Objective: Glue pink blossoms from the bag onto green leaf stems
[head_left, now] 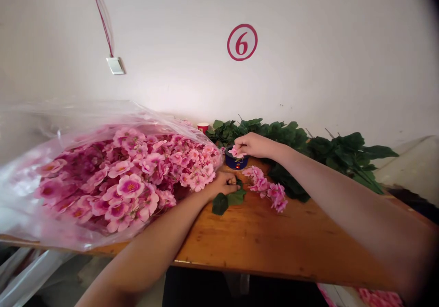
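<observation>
My left hand [223, 182] is closed around the stem end of an artificial flower spray [265, 187] that lies on the wooden table [274, 238], with green leaves [227, 201] just under the fist. My right hand [252, 145] pinches a single pink blossom [236, 152] right over a small dark blue pot [236, 161]. The spray's pink flowers trail to the right of my left hand.
A large clear plastic bag [85, 179] full of pink artificial flowers covers the table's left half. Green leafy stems [329, 154] are piled along the wall at the back right. A small red cup [203, 127] stands behind the bag. The wall bears a red circled 6 [242, 42].
</observation>
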Demonstrator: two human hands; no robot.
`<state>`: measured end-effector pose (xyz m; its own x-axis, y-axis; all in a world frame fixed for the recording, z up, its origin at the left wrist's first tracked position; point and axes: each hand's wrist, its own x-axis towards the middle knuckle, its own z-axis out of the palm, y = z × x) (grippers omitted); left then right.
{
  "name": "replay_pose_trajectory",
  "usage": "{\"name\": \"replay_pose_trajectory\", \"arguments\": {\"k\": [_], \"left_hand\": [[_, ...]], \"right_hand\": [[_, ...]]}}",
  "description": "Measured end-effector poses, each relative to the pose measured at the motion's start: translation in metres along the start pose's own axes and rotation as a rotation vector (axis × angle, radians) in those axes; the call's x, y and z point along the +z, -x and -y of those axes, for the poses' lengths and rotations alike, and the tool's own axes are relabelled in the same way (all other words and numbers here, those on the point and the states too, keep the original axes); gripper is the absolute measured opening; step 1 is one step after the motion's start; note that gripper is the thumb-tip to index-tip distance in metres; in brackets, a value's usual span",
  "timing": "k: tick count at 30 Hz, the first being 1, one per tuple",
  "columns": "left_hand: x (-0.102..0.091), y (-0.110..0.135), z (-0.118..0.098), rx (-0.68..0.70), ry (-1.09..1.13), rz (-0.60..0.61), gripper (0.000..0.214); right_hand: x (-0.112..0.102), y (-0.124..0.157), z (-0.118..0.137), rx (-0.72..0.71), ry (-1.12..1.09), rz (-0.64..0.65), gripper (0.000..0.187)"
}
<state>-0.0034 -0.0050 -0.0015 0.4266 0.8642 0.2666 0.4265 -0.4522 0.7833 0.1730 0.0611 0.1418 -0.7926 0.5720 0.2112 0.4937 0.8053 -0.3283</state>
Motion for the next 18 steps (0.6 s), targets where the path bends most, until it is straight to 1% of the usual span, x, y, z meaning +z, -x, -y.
{"name": "replay_pose_trajectory", "arguments": {"k": [2,5,9,11,12,14,16,18], "left_hand": [[-0.002,-0.001,0.001,-0.024,0.028,-0.018,0.028],[-0.005,-0.002,0.002,-0.083,0.056,-0.049,0.023],[-0.009,-0.004,0.004,-0.102,0.082,-0.053,0.019],[-0.009,-0.005,0.007,-0.098,0.098,-0.042,0.019],[-0.01,-0.006,0.008,-0.091,0.107,-0.033,0.02],[-0.011,-0.006,0.01,-0.079,0.122,-0.008,0.02],[-0.012,-0.007,0.011,-0.082,0.13,0.008,0.018],[-0.013,-0.007,0.01,-0.094,0.124,0.01,0.016]], "right_hand": [[0.004,0.008,0.0,0.035,-0.064,-0.071,0.015],[0.017,0.026,-0.003,0.14,-0.224,-0.264,0.021],[0.047,0.058,-0.003,0.247,-0.55,-0.565,0.023],[0.065,0.073,0.001,0.293,-0.712,-0.655,0.022],[0.073,0.079,0.003,0.326,-0.788,-0.658,0.022],[0.086,0.087,0.006,0.417,-0.939,-0.595,0.022],[0.094,0.09,0.005,0.49,-1.044,-0.529,0.023],[0.098,0.091,0.0,0.522,-1.102,-0.517,0.026]]}}
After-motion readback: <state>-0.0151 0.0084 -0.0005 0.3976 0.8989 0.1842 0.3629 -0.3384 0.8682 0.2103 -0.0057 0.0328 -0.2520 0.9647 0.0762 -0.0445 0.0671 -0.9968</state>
